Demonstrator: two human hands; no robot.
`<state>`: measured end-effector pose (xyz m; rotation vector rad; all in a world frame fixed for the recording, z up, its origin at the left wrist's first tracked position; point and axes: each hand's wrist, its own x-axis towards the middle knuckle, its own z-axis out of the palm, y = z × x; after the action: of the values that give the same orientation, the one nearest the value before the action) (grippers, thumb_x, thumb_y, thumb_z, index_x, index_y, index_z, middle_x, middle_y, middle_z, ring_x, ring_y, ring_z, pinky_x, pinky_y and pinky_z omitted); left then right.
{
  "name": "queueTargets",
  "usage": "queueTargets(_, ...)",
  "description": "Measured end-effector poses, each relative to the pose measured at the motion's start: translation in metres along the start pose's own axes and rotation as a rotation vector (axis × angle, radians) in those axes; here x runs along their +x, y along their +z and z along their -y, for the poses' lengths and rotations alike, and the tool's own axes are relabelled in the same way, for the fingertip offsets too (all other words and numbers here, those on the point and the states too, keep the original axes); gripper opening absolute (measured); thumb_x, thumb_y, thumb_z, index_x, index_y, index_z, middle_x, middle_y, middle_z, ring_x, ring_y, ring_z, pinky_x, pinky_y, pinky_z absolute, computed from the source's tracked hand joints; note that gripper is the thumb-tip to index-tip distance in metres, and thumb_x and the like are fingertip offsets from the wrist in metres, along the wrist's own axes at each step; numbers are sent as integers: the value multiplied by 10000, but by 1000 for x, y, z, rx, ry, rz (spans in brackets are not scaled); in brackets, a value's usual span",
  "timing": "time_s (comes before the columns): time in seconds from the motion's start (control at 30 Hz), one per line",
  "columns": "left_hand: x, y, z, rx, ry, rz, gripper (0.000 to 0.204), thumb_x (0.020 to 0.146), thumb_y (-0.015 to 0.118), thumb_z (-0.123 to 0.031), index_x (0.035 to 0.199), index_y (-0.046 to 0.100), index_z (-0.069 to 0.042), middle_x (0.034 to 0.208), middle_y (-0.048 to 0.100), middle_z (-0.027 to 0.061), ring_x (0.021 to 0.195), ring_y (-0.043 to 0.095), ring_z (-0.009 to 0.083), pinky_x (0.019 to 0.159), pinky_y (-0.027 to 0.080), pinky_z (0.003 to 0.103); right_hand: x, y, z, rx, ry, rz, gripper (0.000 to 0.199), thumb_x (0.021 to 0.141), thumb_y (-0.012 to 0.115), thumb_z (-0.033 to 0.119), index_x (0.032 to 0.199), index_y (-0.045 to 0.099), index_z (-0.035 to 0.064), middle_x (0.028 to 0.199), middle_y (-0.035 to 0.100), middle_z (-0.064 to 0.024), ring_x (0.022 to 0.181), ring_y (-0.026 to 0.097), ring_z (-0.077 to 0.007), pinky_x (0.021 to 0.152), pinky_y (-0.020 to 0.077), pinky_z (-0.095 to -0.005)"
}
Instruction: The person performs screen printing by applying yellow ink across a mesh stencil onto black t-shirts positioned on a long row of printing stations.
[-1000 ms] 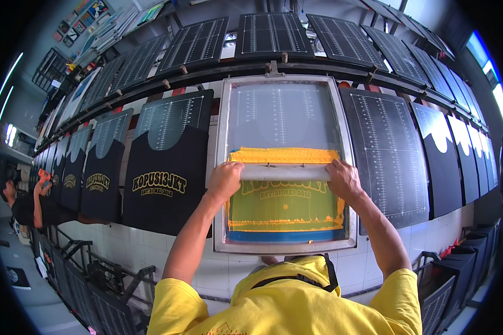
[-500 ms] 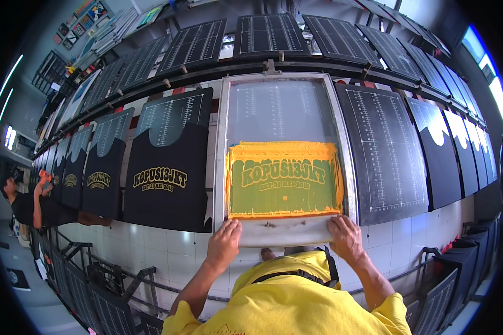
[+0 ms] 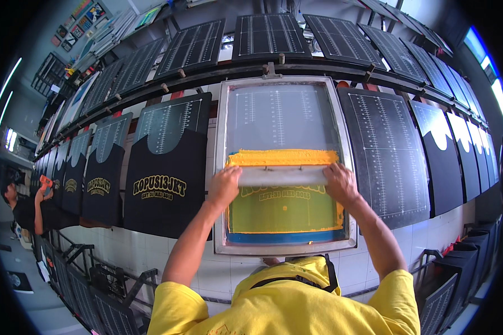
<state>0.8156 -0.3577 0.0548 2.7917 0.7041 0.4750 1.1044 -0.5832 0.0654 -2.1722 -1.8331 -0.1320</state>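
Observation:
A metal-framed printing screen (image 3: 222,167) lies flat on the long table, its lower half covered in yellow ink. Across the upper part of the ink lies a long pale squeegee (image 3: 282,176). My left hand (image 3: 224,186) grips its left end and my right hand (image 3: 339,182) grips its right end. A thick band of yellow ink (image 3: 282,157) sits just beyond the squeegee. To the left of the screen lies a black shirt (image 3: 165,187) with a yellow printed design.
More black shirts (image 3: 98,190) on boards run along the table to the left and bare gridded boards (image 3: 383,151) to the right. Another person (image 3: 25,209) in black stands at the far left. Metal racks (image 3: 100,279) stand below the table edge.
Both hands first pulled the squeegee down to the near edge of the screen, then pushed it back up to the upper part of the ink.

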Motion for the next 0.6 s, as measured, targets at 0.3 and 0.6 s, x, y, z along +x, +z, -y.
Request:
queueTargets(0.3,4,-26,-17,-13,-119,134,304,727,563,64,983,702,-22,960,699,150,896,669,300,834,529,396,9,-18,2,24,37,29,169,694,645,14,857,649,59,906,617,-95,889,613,-283,757,535,-395)
queueTargets(0.6,-146,-29,-84,27,-42,1,249,848,563,-45,1075,653,6,1104,668,159,1082,623,314,937,508,397,-135,-48,76,28,34,63,514,524,743,46,1015,593,62,1075,574,-82,1065,567,-274,890,488,-390)
